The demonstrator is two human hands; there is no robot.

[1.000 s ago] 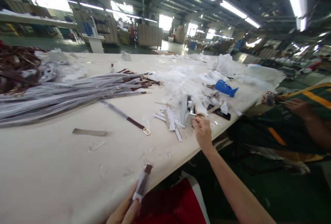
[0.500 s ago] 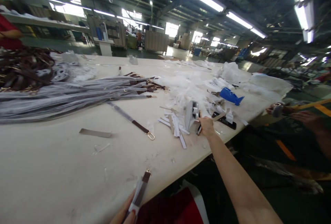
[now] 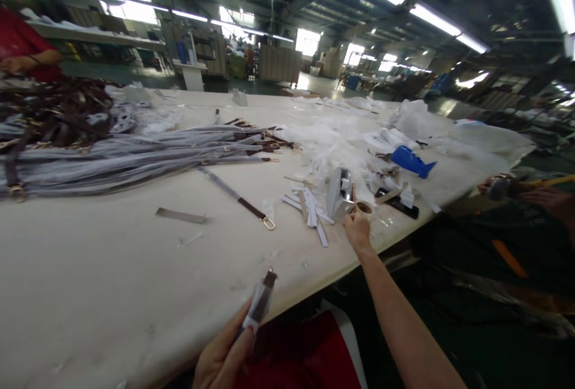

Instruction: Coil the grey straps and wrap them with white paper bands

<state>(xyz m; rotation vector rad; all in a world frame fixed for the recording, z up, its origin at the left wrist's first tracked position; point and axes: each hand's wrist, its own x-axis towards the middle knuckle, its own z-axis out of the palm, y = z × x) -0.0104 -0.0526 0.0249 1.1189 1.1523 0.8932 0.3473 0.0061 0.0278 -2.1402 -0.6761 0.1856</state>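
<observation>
Along the near edge of the pale table (image 3: 112, 269), a folded, film-wrapped strap (image 3: 260, 304) is gripped by the left hand (image 3: 224, 347), its brown end and small metal clasp left poking out past the fingers. Marks on the white papers (image 3: 394, 137) beside the blue object (image 3: 411, 161) are too small and blurred to be read. Compared with half a second ago, the roll (image 3: 365, 208) beside the tape dispenser (image 3: 335, 194) is now uncovered, where it was mostly hidden by the right hand (image 3: 358, 232); more of the left hand is shown, and more of a person in red (image 3: 27, 47) is brought into view at the far left. The strap is held by closed left fingers, the thumb laid along it. The right fingers are drawn nearly together at the front of the dispenser, just beside the roll; whether anything is pinched there cannot be told. Paper strips (image 3: 311, 209) are scattered to the left of the dispenser, and a single wrapped strap (image 3: 229, 194) with an oval ring is laid out farther left, near a large bundle of wrapped straps (image 3: 135, 161).
</observation>
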